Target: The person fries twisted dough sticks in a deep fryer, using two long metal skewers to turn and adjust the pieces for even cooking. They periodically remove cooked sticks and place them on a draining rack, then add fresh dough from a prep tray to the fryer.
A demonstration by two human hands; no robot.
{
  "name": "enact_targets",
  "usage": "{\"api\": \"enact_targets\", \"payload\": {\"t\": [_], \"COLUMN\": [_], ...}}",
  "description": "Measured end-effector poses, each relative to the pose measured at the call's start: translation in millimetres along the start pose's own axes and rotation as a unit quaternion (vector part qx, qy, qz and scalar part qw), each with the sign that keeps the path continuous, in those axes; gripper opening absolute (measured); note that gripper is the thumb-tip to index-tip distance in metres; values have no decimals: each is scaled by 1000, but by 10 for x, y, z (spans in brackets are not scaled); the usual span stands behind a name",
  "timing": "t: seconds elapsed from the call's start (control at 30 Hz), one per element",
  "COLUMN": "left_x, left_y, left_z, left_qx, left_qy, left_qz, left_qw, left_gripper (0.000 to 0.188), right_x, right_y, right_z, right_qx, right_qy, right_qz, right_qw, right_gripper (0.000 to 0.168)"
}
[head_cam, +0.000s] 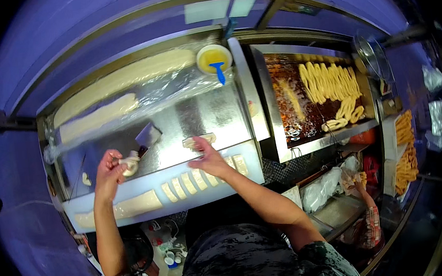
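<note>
My left hand (109,174) is closed at the fingertips on a small twisted piece of dough (129,165), above the near edge of the metal worktop. Close by lies a dough scraper (149,135) with a square metal blade. My right hand (210,160) reaches over the worktop, its fingers at a pale flat piece (189,142) whose nature I cannot tell; whether it is gripped is unclear. Below the hands, a white cutting board (210,192) bears a flat dough sheet (139,203) and several cut dough strips (189,183), some partly behind my right forearm.
Long dough slabs (127,81) lie under plastic film at the back, beside a bowl (199,65) of yellow liquid with a blue brush (220,73). To the right, a fryer (279,132) holds dough sticks (325,82) in dark oil. Another person's hand (359,188) is at the lower right.
</note>
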State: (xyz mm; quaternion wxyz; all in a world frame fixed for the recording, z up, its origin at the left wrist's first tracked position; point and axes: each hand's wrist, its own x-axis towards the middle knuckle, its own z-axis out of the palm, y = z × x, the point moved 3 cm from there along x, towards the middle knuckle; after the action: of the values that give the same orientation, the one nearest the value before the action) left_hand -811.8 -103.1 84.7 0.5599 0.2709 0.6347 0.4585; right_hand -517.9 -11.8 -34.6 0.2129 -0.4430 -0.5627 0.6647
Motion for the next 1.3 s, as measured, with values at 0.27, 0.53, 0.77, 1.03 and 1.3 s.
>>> {"api": "enact_targets", "payload": {"t": [0.27,0.53,0.77,1.03,1.3], "left_x": [240,363,538,1687,2910], "left_y": [-148,-488,-590,-185,753], "left_z": [1473,2992,3647,2935,3553], "left_qx": [-119,-14,-35,-235,-132], "left_qy": [-90,-242,-233,55,17], "left_qz": [10,13,34,62,138], "left_qw": [989,970,971,968,981], "left_gripper": [44,41,33,10,13], "right_x": [-486,-864,-1107,-2400,-2711], "right_y": [-368,119,437,1100,921], "right_z": [-485,-1717,-2525,-4054,-4813], "right_qx": [454,378,269,396,374], "right_qy": [-143,165,434,636,592], "right_qz": [106,30,-75,-39,-39], "right_qw": [873,911,856,661,713], "right_gripper": [39,21,31,41,46]}}
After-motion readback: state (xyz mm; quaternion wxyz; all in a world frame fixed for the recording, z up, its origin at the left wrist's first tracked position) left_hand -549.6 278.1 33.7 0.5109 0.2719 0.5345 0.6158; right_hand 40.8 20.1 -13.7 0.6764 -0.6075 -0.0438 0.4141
